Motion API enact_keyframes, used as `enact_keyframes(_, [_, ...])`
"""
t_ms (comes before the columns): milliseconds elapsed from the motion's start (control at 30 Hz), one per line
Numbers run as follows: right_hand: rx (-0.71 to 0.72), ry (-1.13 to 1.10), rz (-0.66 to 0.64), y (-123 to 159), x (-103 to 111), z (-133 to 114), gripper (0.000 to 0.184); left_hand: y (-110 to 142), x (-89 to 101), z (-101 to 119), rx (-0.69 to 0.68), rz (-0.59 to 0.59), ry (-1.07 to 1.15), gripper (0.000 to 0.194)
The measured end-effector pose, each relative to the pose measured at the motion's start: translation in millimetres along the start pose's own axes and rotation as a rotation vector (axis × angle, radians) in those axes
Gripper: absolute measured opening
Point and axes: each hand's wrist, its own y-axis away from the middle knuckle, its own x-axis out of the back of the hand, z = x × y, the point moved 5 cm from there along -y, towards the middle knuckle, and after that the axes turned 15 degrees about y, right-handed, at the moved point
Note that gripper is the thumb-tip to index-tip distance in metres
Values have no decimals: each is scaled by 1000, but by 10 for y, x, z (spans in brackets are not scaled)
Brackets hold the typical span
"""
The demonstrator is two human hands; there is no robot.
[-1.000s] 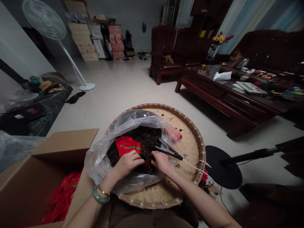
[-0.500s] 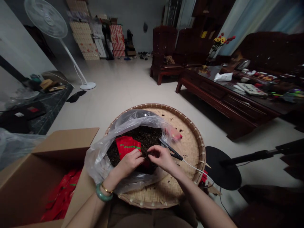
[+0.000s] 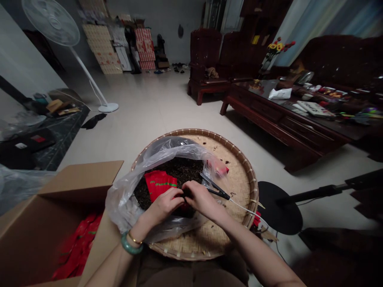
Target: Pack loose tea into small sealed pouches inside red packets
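A clear plastic bag (image 3: 119, 203) lies open on a round woven bamboo tray (image 3: 243, 175), filled with dark, dried tea-like leaves (image 3: 187, 167). Several red packets (image 3: 158, 185) with green marks lie fanned on the leaves. My left hand (image 3: 166, 205), wearing a jade bangle and a gold bracelet, is closed over the bag; red shows under its fingertips, apparently a packet, mostly hidden. Fingertips of my right hand (image 3: 199, 197) meet the left ones, curled around a dark bit of leaves. A black hair-straightener-like tool (image 3: 218, 192) with a white cord rests right of the hands.
At left stands an open cardboard box (image 3: 80, 175) holding many red packets (image 3: 80, 247). A black round stand base (image 3: 272, 209) sits right of the tray. Beyond are a white fan (image 3: 107, 107), a dark wooden table (image 3: 269, 113) laden with items, and wooden chairs (image 3: 205, 59).
My right hand has moved slightly left and up, so its fingertips now meet those of my left hand. My left hand has shifted slightly right. The camera view has moved a little.
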Motion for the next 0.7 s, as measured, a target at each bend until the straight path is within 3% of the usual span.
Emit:
enact_keyframes(200, [70,-99,-19,126,119,-126,38,30,27,-44,53,41,-9,18])
enact_keyframes(367, [131,205,-26,200,101,-201,16,44,40,-10,38,69,10,17])
enact_keyframes(500, [135,434,-77,204,1,-204,34,32,23,39,1,49,-10,17])
enact_keyframes(700, [198,391,-64,232,64,-228,22,16,84,77,-10,121,-45,12])
